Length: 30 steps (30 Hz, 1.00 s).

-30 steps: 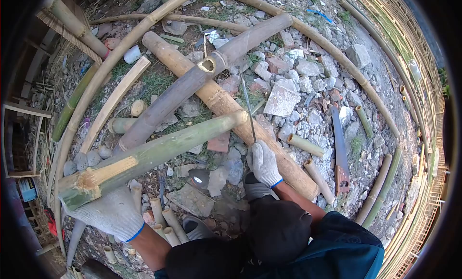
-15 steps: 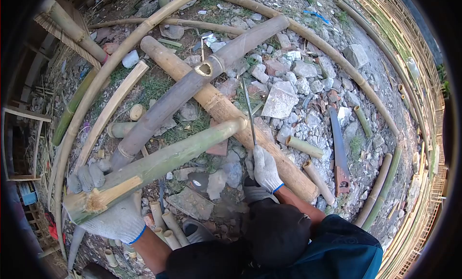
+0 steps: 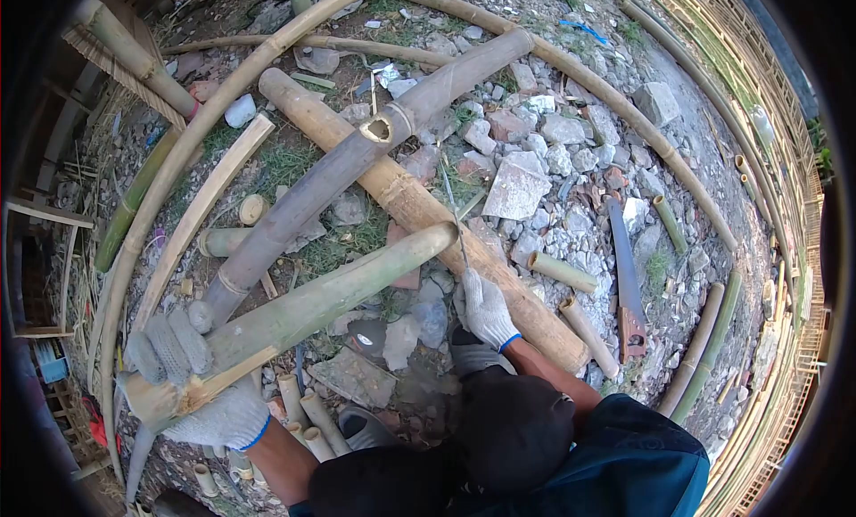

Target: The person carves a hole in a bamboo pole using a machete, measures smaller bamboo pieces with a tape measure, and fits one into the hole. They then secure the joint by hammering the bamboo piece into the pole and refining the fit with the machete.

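My left hand (image 3: 209, 392), in a white knit glove with a blue cuff, wraps round the near end of a green bamboo pole (image 3: 330, 294). Pale split wood shows at that end. The pole's far end lies over a thick brown bamboo log (image 3: 401, 192). In my right hand (image 3: 486, 307), also gloved, is the lower end of a long thin blade (image 3: 453, 196); its fingers are closed round it. The blade points away from me, crossing the brown log just beyond the green pole's tip. A dark grey bamboo pole (image 3: 339, 165) lies across the brown log.
A handsaw (image 3: 627, 276) with a wooden handle lies on the rubble to the right. Short bamboo pieces (image 3: 563, 272) are scattered near it, others (image 3: 303, 410) stand by my feet. A long curved pole (image 3: 624, 107) arcs across the far side.
The green pole has rolled in my left hand, so its split patch faces more toward me. The thin blade has tilted slightly left in my right hand.
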### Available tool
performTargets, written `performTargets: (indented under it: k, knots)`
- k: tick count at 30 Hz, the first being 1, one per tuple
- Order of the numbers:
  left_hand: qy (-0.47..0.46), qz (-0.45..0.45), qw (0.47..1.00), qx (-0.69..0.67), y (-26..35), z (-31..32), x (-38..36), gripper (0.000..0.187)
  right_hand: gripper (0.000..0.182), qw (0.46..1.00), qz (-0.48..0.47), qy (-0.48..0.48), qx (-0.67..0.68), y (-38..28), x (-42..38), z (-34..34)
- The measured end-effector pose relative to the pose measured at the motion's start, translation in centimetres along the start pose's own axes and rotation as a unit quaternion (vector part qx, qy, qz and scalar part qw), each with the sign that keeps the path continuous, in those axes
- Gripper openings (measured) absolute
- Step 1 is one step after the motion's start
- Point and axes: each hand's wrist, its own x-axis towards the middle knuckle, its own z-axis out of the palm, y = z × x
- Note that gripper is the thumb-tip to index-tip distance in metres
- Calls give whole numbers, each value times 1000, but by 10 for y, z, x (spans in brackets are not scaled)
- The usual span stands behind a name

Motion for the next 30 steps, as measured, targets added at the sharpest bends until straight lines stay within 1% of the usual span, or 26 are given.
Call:
performTargets:
  k: [1, 2, 3, 4, 5, 7, 8, 9, 10, 12, 13, 14, 16, 17, 18, 21, 22, 23, 24, 25, 26, 27, 28, 29, 30]
  knots:
    - [-212, -29, 974, -75, -1, -5, 14, 52, 56, 1000, -11, -3, 12, 3, 3, 1]
    - [-411, -55, 899, -143, -3, -18, 36, 51, 56, 1000, -21, -9, 21, 7, 7, 0]
    - [-588, -87, 780, -195, -2, -24, 42, 51, 57, 999, -19, -17, 30, 10, 1, 0]
    - [-560, -99, 800, -194, 0, -32, 41, 49, 59, 988, -150, 35, -29, 12, -2, 1]
    - [-531, -106, 818, -196, 0, -37, 40, 47, 60, 951, -283, 85, -88, 12, 5, 2]
    - [-520, -119, 821, -203, 1, -41, 38, 49, 61, 967, -238, 78, -41, 9, 1, 1]
    - [-541, -120, 804, -213, -2, -41, 43, 53, 60, 996, -62, 22, 66, 4, -2, 0]
    - [-531, -113, 811, -216, -4, -44, 45, 55, 59, 978, 111, -38, 169, -1, -2, -1]
    - [-521, -106, 818, -220, -6, -47, 48, 57, 57, 981, 108, -22, 157, 0, 0, -3]
    - [-428, -96, 877, -197, -6, -67, 45, 56, 57, 985, 45, -37, 162, -10, -6, -10]
    - [-464, -109, 857, -196, -7, -73, 51, 57, 57, 985, 24, -43, 167, -12, -14, -12]
    - [-498, -122, 836, -195, -6, -77, 60, 58, 59, 988, -75, -46, 130, -6, -14, -12]
    - [-411, -50, 907, -80, -9, -79, 64, 60, 58, 981, -191, -21, 12, 1, -7, -12]
    - [-372, -30, 926, -51, -11, -78, 65, 59, 60, 995, -72, -42, 54, 1, -7, -8]
    - [-361, -23, 931, -50, -11, -77, 64, 58, 61, 993, 50, -52, 96, -4, -8, -5]
    - [-386, -34, 916, -105, -8, -80, 62, 54, 63, 983, 126, -43, 129, -15, -13, -9]
    - [-391, -34, 913, -110, -8, -81, 62, 53, 65, 988, 89, -30, 120, -21, -19, -10]
    - [-393, -31, 912, -111, -8, -81, 63, 52, 65, 997, -37, -14, 65, -15, -16, -12]
    - [-392, -27, 914, -105, -9, -80, 64, 51, 65, 987, -161, 2, 10, -5, -12, -15]
    - [-387, -21, 917, -95, -10, -78, 65, 50, 65, 957, -286, 22, -44, 6, -7, -14]
    - [-380, -16, 921, -89, -10, -77, 65, 48, 64, 962, -262, 36, -72, 17, -2, -8]
    - [-376, -11, 923, -83, -11, -76, 66, 47, 63, 992, -128, 10, -2, 10, -5, -10]
    - [-375, -10, 924, -79, -11, -76, 67, 46, 62, 998, 6, -18, 68, -5, -10, -13]
    - [-379, -9, 922, -81, -12, -78, 68, 45, 62, 980, 140, -47, 137, -13, -11, -13]
    - [-379, -6, 922, -85, -13, -78, 67, 44, 61, 981, 130, -47, 138, -14, -14, -12]
